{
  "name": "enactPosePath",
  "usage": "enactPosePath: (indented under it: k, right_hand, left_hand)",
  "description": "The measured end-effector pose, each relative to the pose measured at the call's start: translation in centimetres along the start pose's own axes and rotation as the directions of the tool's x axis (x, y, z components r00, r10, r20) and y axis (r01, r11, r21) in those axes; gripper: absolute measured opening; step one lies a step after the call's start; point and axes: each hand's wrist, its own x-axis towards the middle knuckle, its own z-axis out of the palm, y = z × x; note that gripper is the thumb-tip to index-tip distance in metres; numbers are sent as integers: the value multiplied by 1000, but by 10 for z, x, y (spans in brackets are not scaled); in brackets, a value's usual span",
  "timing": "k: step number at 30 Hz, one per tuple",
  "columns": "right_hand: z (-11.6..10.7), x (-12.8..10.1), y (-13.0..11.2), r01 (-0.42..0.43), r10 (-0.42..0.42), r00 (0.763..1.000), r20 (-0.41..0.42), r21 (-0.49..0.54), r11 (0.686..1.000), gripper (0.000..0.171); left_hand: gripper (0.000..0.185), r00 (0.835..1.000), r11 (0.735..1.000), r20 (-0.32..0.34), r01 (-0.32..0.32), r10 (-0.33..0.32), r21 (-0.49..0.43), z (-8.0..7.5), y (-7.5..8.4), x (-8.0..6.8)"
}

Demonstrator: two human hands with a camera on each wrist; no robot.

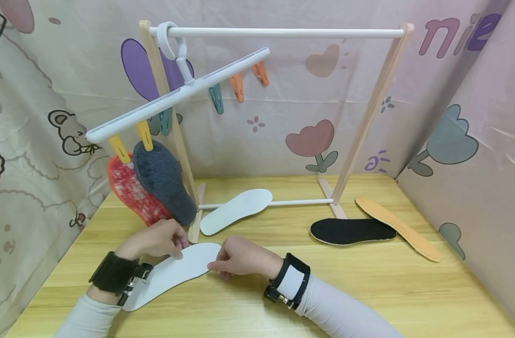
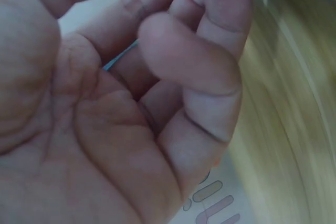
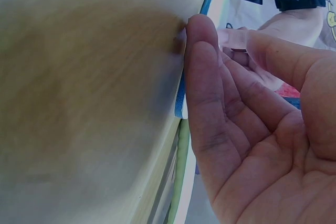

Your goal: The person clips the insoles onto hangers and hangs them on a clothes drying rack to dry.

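A white insole (image 1: 172, 274) lies slanted near the front left of the table. My right hand (image 1: 242, 257) pinches its toe end between thumb and fingers; the right wrist view shows the insole's blue-edged side (image 3: 180, 100) beside those fingers. At the upper edge, my left hand (image 1: 162, 239) grips the same insole with thumb and curled fingers, though in the left wrist view the hand (image 2: 131, 103) hides most of the contact. Just above my left hand hang a red mottled insole (image 1: 132, 190) and a dark grey fuzzy insole (image 1: 162, 180).
A white hanger (image 1: 147, 110) hangs tilted from the rack's top bar (image 1: 282, 33). Yellow clips (image 1: 145, 135) hold the two hanging insoles; orange clips (image 1: 237, 88) hang farther right. Another white insole (image 1: 236, 211) lies at the rack's base. A black insole (image 1: 350, 231) and tan insole (image 1: 403, 230) overlap at right.
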Motion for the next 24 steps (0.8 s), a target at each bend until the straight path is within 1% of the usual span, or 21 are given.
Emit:
enactPosePath:
  k: [3, 9, 13, 20, 24]
  right_hand:
    - [0, 0, 0, -8, 8, 1000, 0, 10, 1000, 35]
    - [-1, 0, 1, -36, 36, 999, -4, 37, 999, 35]
    - [-3, 0, 2, -40, 40, 999, -12, 41, 998, 33]
    - [-6, 1, 4, -27, 27, 999, -27, 16, 1000, 33]
    - [-7, 2, 6, -29, 30, 999, -33, 6, 1000, 34]
  left_hand:
    - [19, 1000, 1000, 4, -17, 17, -10, -1, 0, -1]
    - [20, 1000, 1000, 2, -29, 29, -6, -4, 1, -3]
    - [20, 999, 999, 8, -40, 40, -14, -6, 2, -4]
    - [18, 997, 996, 16, -68, 69, -55, -10, 3, -5]
    - [18, 997, 994, 15, -71, 73, -82, -12, 3, -6]
